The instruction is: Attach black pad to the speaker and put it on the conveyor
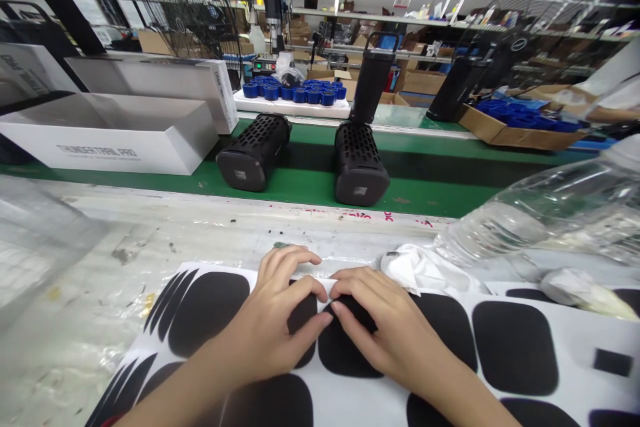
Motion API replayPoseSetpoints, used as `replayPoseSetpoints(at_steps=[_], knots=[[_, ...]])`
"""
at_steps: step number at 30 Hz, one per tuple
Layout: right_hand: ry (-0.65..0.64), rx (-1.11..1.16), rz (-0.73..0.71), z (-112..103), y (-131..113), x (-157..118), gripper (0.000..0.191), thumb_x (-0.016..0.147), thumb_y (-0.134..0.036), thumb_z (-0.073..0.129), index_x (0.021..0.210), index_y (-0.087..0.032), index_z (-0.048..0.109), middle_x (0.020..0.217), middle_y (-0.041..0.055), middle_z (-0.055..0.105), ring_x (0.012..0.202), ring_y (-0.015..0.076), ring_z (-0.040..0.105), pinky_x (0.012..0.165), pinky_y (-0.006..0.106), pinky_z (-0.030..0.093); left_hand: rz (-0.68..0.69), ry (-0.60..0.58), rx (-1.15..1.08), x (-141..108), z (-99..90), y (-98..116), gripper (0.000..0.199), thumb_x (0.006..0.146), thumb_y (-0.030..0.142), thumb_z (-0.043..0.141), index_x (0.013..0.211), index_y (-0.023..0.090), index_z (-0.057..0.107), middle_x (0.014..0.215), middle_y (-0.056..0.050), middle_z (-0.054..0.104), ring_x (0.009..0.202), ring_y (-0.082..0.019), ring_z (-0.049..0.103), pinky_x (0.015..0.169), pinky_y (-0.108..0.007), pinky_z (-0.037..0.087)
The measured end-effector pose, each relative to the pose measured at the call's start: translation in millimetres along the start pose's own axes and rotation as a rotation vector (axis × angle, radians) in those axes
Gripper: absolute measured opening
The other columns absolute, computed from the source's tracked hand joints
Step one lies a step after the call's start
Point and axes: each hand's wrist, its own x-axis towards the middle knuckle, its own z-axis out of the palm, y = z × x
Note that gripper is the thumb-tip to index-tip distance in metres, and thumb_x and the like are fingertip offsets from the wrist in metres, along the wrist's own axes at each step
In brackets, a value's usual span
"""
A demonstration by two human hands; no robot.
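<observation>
A white sheet (465, 360) with several black rounded-square pads (515, 347) lies on the workbench. Over its upper middle, my left hand (280, 313) has its thumb and index finger bent close together at a pad's edge. My right hand (380, 320) faces it, thumb and index finger also curled in, the fingertips of both hands nearly meeting. Whatever the fingertips pinch is too small to make out. Beneath my right hand a black pad (340, 347) shows partly.
Beyond the bench runs a green conveyor (305, 173) with black speakers (360, 167) and a white box (120, 140). A clear plastic bottle (530, 213) lies at the right beside a crumpled white cloth (425, 270). Blue rings (300, 95) stand behind.
</observation>
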Motion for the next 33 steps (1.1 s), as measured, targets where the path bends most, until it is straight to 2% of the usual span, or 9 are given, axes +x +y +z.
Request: replayPoseSetpoints(at_steps=[4, 9, 19, 26, 33], knots=[[0.015, 0.001, -0.009, 1, 1, -1, 0.012, 0.098, -0.014, 0.045, 0.1, -0.023, 0.053, 0.101, 0.0022, 0.063, 0.097, 0.0227, 0.06, 0.08, 0.04, 0.048, 0.044, 0.061, 0.029, 2, 2.7, 1, 0.008, 0.093, 0.016, 0.054, 0.095, 0.024, 0.055, 0.124, -0.003, 0.047, 0.125, -0.021, 0.038, 0.105, -0.04, 0.029], [0.01, 0.007, -0.014, 0, 0, -1, 0.014, 0.097, -0.012, 0.045, 0.097, -0.022, 0.054, 0.103, 0.0035, 0.063, 0.096, 0.0225, 0.06, 0.079, 0.039, 0.048, 0.067, 0.076, 0.013, 2, 4.8, 3, 0.01, 0.093, 0.012, 0.053, 0.094, 0.022, 0.055, 0.12, -0.003, 0.049, 0.123, -0.018, 0.04, 0.104, -0.035, 0.033], [-0.02, 0.019, -0.001, 2, 1, 2, 0.022, 0.097, -0.006, 0.041, 0.104, -0.021, 0.055, 0.102, 0.0034, 0.062, 0.095, 0.0209, 0.058, 0.079, 0.039, 0.049, 0.037, 0.073, 0.01, 0, 3.3, -2, 0.009, 0.093, 0.014, 0.053, 0.095, 0.023, 0.056, 0.12, -0.005, 0.052, 0.12, -0.022, 0.044, 0.101, -0.04, 0.036], [-0.001, -0.003, 0.006, 3, 4, 0, 0.028, 0.096, -0.004, 0.039, 0.109, -0.021, 0.057, 0.119, 0.0087, 0.056, 0.111, 0.0227, 0.054, 0.088, 0.043, 0.051, 0.015, 0.086, 0.004, -2, 5.9, -8, 0.011, 0.095, 0.015, 0.051, 0.097, 0.024, 0.057, 0.121, -0.004, 0.051, 0.121, -0.022, 0.044, 0.1, -0.041, 0.036], [0.016, -0.04, -0.001, 6, 8, -3, 0.033, 0.097, -0.005, 0.041, 0.117, -0.018, 0.062, 0.126, 0.0125, 0.053, 0.115, 0.0245, 0.053, 0.091, 0.046, 0.052, -0.006, 0.08, 0.039, -2, 9.0, -13, 0.012, 0.095, 0.015, 0.051, 0.099, 0.024, 0.058, 0.121, -0.004, 0.05, 0.118, -0.022, 0.044, 0.098, -0.042, 0.037]])
